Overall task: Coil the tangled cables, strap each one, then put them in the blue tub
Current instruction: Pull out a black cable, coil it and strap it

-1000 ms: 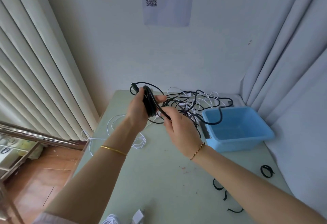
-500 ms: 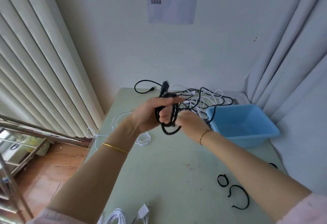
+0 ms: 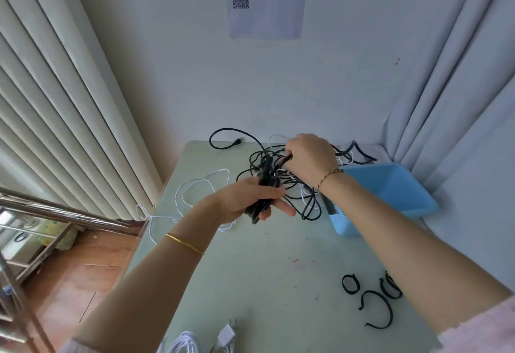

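My left hand (image 3: pixel 245 199) grips a bundle of coiled black cable (image 3: pixel 263 193) above the green table (image 3: pixel 250 269). Farther back, my right hand (image 3: pixel 309 157) pinches a loose strand of the same black cable, over the tangled pile of black and white cables (image 3: pixel 303 182) at the table's far end. The blue tub (image 3: pixel 390 185) stands at the right, partly hidden by my right forearm. Three black straps (image 3: pixel 376 302) lie on the table at the near right.
A loose white cable (image 3: pixel 195 193) trails off the table's left edge. A white charger and coiled white cable (image 3: pixel 223 338) lie at the near edge. Curtains flank both sides, and a metal rail (image 3: pixel 55 210) runs at the left over a wooden floor.
My right hand has moved back and to the right, away from my left hand, drawing a strand out toward the pile. My left hand has dropped slightly with the coil.
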